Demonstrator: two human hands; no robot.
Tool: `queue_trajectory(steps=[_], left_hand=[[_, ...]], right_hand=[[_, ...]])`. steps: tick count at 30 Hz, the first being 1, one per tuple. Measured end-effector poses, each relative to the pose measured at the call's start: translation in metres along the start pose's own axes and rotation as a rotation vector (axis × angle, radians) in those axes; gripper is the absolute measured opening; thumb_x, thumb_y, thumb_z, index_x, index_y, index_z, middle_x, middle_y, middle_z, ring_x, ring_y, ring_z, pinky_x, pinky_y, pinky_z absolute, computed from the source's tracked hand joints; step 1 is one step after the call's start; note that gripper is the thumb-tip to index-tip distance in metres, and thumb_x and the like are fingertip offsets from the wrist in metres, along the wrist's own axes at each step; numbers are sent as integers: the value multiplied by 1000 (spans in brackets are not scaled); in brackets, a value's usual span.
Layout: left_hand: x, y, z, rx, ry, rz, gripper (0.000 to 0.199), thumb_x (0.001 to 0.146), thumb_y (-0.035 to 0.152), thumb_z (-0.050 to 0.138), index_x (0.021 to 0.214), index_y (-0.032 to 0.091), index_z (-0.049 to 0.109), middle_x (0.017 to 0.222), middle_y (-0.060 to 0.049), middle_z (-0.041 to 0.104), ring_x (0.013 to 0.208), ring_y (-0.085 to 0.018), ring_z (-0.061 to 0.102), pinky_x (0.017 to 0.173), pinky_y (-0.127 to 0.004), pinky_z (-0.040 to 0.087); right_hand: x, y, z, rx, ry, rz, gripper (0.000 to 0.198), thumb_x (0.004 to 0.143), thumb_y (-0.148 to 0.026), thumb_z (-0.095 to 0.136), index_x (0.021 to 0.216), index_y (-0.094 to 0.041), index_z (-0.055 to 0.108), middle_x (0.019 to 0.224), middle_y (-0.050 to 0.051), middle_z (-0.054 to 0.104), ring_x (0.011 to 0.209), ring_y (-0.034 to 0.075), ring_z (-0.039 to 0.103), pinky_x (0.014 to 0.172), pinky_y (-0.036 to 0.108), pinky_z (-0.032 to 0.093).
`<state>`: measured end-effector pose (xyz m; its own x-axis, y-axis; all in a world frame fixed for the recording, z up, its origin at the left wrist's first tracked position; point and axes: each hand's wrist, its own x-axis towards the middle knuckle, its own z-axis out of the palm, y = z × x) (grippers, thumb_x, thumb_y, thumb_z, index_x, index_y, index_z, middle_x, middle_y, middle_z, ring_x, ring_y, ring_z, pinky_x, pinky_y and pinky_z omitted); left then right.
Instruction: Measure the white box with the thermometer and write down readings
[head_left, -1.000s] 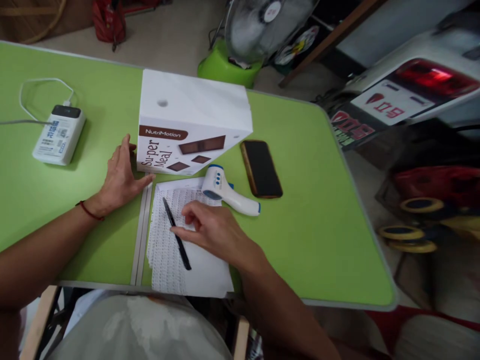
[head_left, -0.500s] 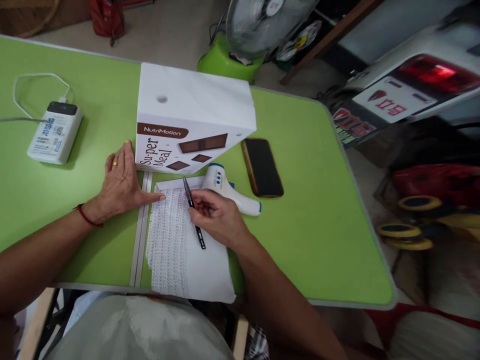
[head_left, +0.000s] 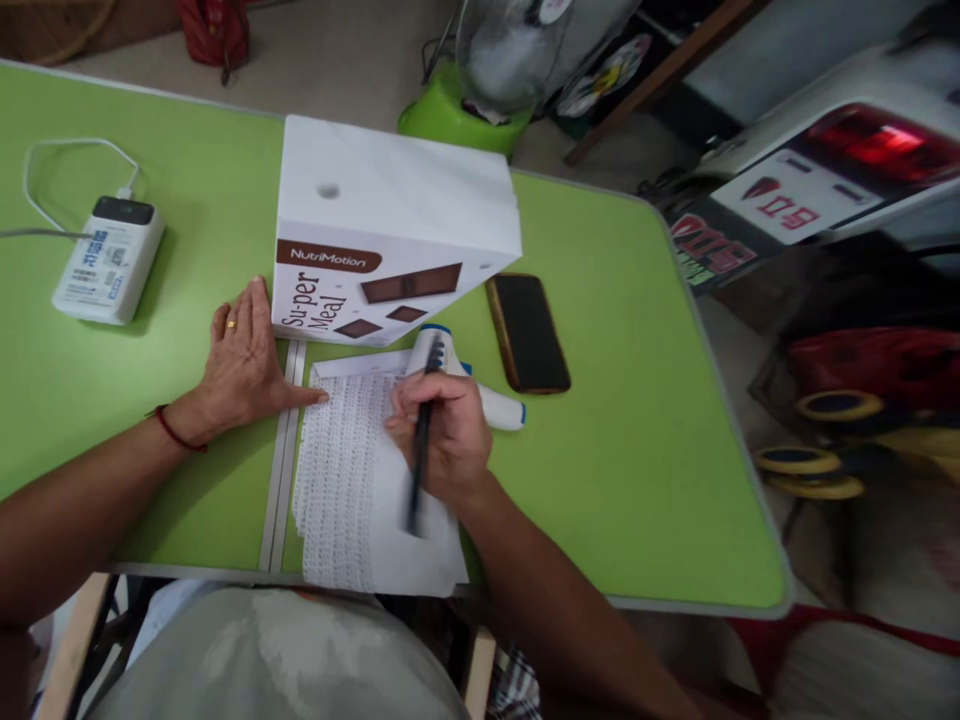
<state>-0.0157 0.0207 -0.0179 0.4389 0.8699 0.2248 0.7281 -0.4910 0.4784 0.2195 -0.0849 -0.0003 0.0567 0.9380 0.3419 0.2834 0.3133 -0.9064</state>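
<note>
My right hand (head_left: pixel 446 435) is closed around a black pen (head_left: pixel 420 455), whose lower part is blurred by motion. Under it lies a sheet of paper (head_left: pixel 337 480) with dense rows of small handwriting on the left and a blank strip on the right. My left hand (head_left: pixel 244 360) rests flat on the table with its fingers stretched, the thumb tip touching the paper's left edge. Just beyond the paper stands a white box (head_left: pixel 397 200) marked "NutriMotion". A white and blue infrared thermometer (head_left: pixel 499 408) lies partly behind my right hand.
The green table (head_left: pixel 637 450) has a metal seam near the paper. A phone (head_left: pixel 529 333) lies right of the box. On the left is a white power bank (head_left: pixel 109 260) with cables. Beyond the table are a fan (head_left: pixel 510 60) and a white vehicle with a red tail light (head_left: pixel 877 145).
My right hand has shifted slightly right and turned the pen more upright in the view, away from the written rows. My left hand stays in place.
</note>
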Motion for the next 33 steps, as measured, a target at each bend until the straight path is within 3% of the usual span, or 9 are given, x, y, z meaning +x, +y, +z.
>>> queue_trajectory(steps=[3, 5, 8, 12, 18, 33], left_hand=[[0, -1, 1, 4, -1, 12, 154, 50, 92, 79, 158, 2, 17, 161, -37, 28, 151, -54, 27, 125, -65, 14], [0, 0, 1, 5, 6, 9, 155, 49, 91, 80, 158, 1, 17, 160, -38, 28, 151, -55, 28, 124, -65, 14], [0, 1, 0, 4, 5, 5, 154, 49, 88, 82, 157, 1, 17, 160, -38, 28, 151, -55, 28, 124, -65, 14], [0, 1, -2, 15, -22, 9, 151, 50, 86, 83, 157, 2, 17, 160, -39, 27, 151, -55, 27, 123, -67, 14], [1, 2, -2, 32, -27, 7, 153, 50, 87, 82, 157, 0, 15, 161, -39, 26, 151, -54, 27, 124, -66, 14], [0, 8, -2, 107, -33, -11, 155, 50, 77, 89, 159, -2, 12, 161, -38, 27, 152, -52, 28, 125, -63, 17]], right_hand=[[-2, 1, 7, 100, 20, 46, 30, 99, -46, 50, 111, -26, 70, 72, -1, 58, 64, 16, 56, 63, 35, 50], [0, 0, 11, 127, -8, 77, 32, 100, -41, 47, 113, -26, 72, 72, -1, 61, 65, 16, 58, 64, 35, 50], [4, 1, 16, 94, 7, 205, 20, 88, -33, 58, 98, -24, 74, 72, -2, 65, 63, 14, 58, 61, 32, 51], [8, 6, 24, -28, 124, 320, 7, 69, -28, 66, 74, -24, 67, 64, -3, 65, 54, 12, 54, 52, 29, 47], [9, 5, 26, -152, 144, 268, 2, 69, -24, 61, 68, -25, 60, 59, -4, 60, 54, 13, 53, 54, 29, 47], [9, 8, 27, -203, 86, 167, 5, 73, -22, 58, 68, -25, 58, 58, -5, 59, 51, 12, 53, 50, 27, 46]])
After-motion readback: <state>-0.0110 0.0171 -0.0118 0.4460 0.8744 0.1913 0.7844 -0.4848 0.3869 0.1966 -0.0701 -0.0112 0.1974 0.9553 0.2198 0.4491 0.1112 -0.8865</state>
